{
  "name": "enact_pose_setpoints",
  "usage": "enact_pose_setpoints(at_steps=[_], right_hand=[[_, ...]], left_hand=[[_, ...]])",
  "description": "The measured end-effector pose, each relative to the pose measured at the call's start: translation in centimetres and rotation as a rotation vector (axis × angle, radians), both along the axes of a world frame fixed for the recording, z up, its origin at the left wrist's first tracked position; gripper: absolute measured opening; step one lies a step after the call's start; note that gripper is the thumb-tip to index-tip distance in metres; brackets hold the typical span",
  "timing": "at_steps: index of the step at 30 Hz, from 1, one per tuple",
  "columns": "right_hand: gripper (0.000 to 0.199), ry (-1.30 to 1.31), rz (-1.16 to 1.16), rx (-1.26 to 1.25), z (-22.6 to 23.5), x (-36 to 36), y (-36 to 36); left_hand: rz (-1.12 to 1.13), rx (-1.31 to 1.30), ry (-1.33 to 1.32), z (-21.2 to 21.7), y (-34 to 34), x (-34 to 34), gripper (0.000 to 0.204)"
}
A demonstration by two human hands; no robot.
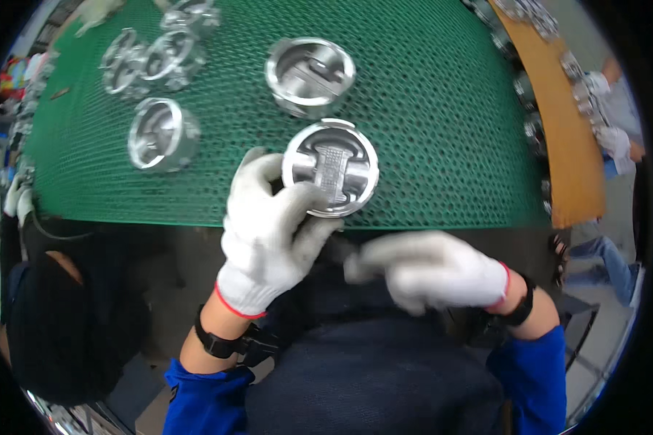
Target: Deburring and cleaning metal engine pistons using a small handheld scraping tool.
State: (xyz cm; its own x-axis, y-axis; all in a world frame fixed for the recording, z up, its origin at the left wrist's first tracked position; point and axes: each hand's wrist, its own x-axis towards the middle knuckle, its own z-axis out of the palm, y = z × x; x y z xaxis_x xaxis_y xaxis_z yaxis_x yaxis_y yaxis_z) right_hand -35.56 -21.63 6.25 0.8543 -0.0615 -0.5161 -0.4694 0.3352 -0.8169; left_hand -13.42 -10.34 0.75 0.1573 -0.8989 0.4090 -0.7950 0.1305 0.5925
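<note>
My left hand [268,217], in a white glove, grips a silver metal piston [332,168] by its lower left rim, at the near edge of the table. The piston's hollow underside faces me. To the right and a little nearer, my gloved right hand [432,272] hangs in front of the table edge, smeared by motion. Whether it holds anything cannot be made out. Just beyond the held piston lies another piston [310,76], hollow side up. One more piston [163,135] lies tilted to the left of my left hand.
Several pistons [168,58] cluster at the far left of the green textured mat [442,109]. An orange-brown board [569,145] runs along the right, with metal parts beside it. A co-worker's gloved hands [613,141] are there. Another person [72,312] is close on my left.
</note>
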Motion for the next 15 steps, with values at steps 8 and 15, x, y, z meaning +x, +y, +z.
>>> enact_pose_setpoints(at_steps=[8, 15], right_hand=[[0.068, -0.153, -0.637, -0.006, -1.3, -2.6, -3.2], [0.052, -0.175, -0.9, 0.177, -2.7, -4.1, -4.6]], left_hand=[[0.314, -0.016, -0.12, 0.1, 3.0, 5.4, 0.029], [0.489, -0.018, -0.305, -1.3, 3.6, 11.6, 0.027]])
